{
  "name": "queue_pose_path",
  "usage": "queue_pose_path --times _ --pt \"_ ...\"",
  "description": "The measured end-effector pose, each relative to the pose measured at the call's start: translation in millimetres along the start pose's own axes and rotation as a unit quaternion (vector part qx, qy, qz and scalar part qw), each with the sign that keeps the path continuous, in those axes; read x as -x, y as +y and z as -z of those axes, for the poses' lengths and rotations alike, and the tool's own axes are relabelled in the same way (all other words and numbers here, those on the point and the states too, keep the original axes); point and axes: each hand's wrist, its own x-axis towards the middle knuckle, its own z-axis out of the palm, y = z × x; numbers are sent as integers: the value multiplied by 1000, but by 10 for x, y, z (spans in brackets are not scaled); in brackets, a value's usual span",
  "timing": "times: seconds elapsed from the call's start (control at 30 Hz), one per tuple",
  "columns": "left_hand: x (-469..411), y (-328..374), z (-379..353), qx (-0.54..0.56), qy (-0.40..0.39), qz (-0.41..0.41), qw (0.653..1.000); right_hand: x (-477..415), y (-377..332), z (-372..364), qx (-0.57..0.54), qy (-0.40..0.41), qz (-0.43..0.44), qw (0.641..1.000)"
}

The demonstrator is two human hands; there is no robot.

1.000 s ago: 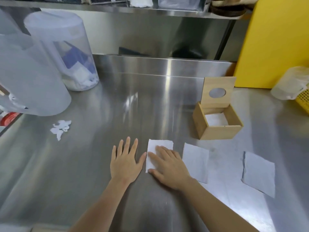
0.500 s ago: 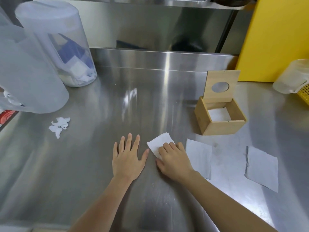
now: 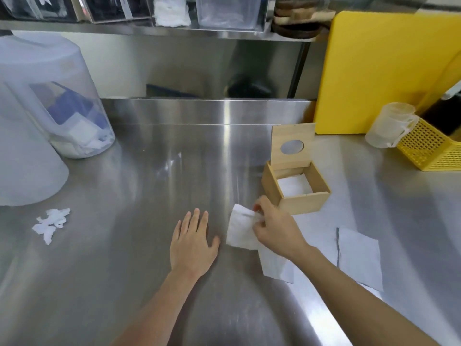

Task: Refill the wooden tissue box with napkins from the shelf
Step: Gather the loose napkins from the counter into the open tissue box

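The wooden tissue box (image 3: 296, 189) stands on the steel bench (image 3: 149, 183) with its lid (image 3: 292, 145) raised upright at the back, the round dispensing hole facing forward. A white layer of napkins (image 3: 294, 186) is visible low inside the box, so filling has begun, but the walls rise well above that layer and capacity remains.

The right hand (image 3: 274, 227) is just in front of the box's front-left corner. Its grip is closed on a folded napkin (image 3: 240, 229), pinched at one edge between thumb and fingers; the napkin hangs tilted, and whether its lower edge touches the bench cannot be told. The left hand (image 3: 193, 242) lies flat on the bench, further left of the box, fingers spread and gripping nothing.

Remaining stock on the bench: one flat napkin (image 3: 277, 267) in front of the box, partly under the right wrist, and another flat napkin (image 3: 359, 258) in front and to the right of the box. Small torn paper scraps (image 3: 51, 222) lie far to the left of the box.

Assessed status: partly complete. Outstanding steps appear to be inserting the held napkin, folding and inserting the two flat sheets, and lowering the lid.
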Motion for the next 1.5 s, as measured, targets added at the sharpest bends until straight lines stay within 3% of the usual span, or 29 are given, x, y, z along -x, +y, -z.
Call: queue_pose_path --times 0.17,0.33,0.47,0.77,0.93,1.13,1.3,1.43,1.5 --pt "-209 319 -64 19 -8 -34 999 -174 271 624 -89 -59 -27 994" --pt "-392 577 -163 6 -13 -72 997 -460 546 1030 -20 -144 -7 989" --pt "-491 665 -259 5 -33 -82 996 -703 711 1151 33 -162 17 986" --pt "-515 651 -346 -35 -28 -76 996 -989 981 904 155 -106 59 981" --pt "-512 700 -295 -43 -22 -69 996 -1048 1074 728 298 -93 77 947" --pt "-508 701 -294 -56 -27 -63 996 -1149 1162 617 378 -110 118 912" --pt "-502 699 -292 -61 -27 -63 996 -1149 1179 592 394 -98 129 905" --pt "-508 690 -298 -59 -24 -67 996 -1037 1152 696 398 21 235 887" --pt "-514 692 -304 -58 -20 -69 996 -1019 1126 737 321 -29 214 922"
